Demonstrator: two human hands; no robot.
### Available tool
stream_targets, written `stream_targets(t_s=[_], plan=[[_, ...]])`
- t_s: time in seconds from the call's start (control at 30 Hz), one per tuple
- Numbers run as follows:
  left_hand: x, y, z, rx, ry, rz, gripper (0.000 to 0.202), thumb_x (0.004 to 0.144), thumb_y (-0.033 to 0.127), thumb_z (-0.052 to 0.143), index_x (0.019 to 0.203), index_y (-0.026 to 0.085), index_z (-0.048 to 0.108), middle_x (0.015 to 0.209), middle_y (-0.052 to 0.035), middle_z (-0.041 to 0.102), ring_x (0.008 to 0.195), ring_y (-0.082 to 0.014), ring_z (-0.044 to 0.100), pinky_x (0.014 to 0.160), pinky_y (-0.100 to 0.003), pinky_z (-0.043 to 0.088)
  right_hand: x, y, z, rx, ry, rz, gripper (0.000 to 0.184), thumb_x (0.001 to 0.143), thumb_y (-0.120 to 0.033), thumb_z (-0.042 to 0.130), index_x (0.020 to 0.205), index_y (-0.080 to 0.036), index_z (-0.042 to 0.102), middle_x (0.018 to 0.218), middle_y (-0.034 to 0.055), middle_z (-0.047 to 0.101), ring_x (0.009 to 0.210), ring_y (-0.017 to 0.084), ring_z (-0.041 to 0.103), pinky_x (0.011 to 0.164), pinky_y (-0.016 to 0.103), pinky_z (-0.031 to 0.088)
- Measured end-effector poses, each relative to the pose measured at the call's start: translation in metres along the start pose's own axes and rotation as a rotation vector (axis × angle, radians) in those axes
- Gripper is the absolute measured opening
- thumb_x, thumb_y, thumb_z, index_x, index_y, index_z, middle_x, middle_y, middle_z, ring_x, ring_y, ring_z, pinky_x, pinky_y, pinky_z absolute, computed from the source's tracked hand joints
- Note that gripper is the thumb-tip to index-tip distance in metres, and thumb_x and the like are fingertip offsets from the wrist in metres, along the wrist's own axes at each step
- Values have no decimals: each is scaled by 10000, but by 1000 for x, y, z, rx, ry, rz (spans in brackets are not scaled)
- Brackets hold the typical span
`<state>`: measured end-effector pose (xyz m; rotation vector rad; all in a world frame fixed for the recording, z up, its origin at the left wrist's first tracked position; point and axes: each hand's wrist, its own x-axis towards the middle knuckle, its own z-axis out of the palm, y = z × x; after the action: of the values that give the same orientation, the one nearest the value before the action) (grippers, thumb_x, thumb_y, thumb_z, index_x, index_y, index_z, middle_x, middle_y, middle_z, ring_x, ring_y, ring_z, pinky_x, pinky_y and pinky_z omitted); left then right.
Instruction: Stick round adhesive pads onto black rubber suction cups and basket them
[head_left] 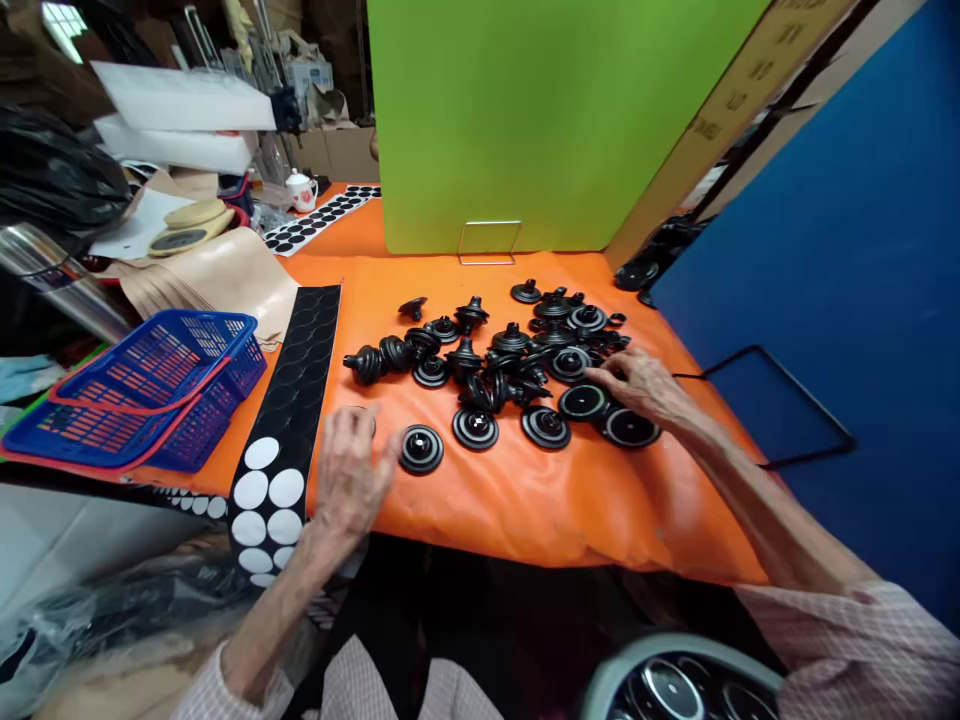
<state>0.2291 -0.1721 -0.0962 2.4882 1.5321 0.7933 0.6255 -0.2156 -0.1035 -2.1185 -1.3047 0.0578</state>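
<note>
- Curling loosely downward, the left hand (351, 470) has its fingers part spread above a dark round piece (372, 420) that is mostly hidden beneath them; whether they have hold of it cannot be told.
- The right hand (641, 388) reaches forward with its fingers nearly straight and slightly parted, their tips at a black ringed disc (582, 402); no firm grip shows, and nothing is visibly lifted.
- That disc lies just ahead of and to the left of the right fingertips. Being round, it has no long axis. The right hand is clearly nearer to it.
- Another ringed disc (421, 449) sits just right of the left fingers, on the side facing the heap.
- Black moulded rubber parts (465, 360) lie in a loose heap between the hands, some on their sides, showing ribbed stems.
- A black backing strip with white round stickers (262, 490) runs just left of the left hand, along the orange sheet (525, 510).
- Blue plastic baskets with red rims (142, 390) stand farther left, and a green board (525, 120) rises behind the heap.
</note>
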Motion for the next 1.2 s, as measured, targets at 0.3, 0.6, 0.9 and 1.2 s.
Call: stream_targets(t_s=[0.3,0.6,0.9,1.2], plan=[[-14,16,26,-247,-246,152,249,837,220,565,1079,203,622,980,-83,536,954,-245,515,909,-433,466,-113,-94,-6,44,-318,-271,118,911,-326,517,953,-228,569,903,51,631,748,178,605,679,313,481],[-21,15,-1,-1228,-583,-643,472,666,350,765,1006,205,471,938,-26,633,826,-192,668,745,-348,552,-174,-104,22,149,-376,-159,161,912,-297,491,1038,-232,568,1030,82,586,968,232,606,854,404,511],[-32,8,-21,-1520,-640,-751,538,712,181,720,1185,198,464,959,-24,649,816,-192,706,702,-283,576,-168,-113,22,104,-490,-135,262,969,-338,370,1005,-248,613,860,48,682,780,205,659,717,329,512],[-46,10,-17,-1571,-610,-746,405,743,210,698,1122,142,571,1032,-66,648,904,-212,668,799,-409,596,-179,-114,20,26,-360,-132,210,934,-331,434,1054,-221,566,967,79,583,775,205,617,691,350,520]])
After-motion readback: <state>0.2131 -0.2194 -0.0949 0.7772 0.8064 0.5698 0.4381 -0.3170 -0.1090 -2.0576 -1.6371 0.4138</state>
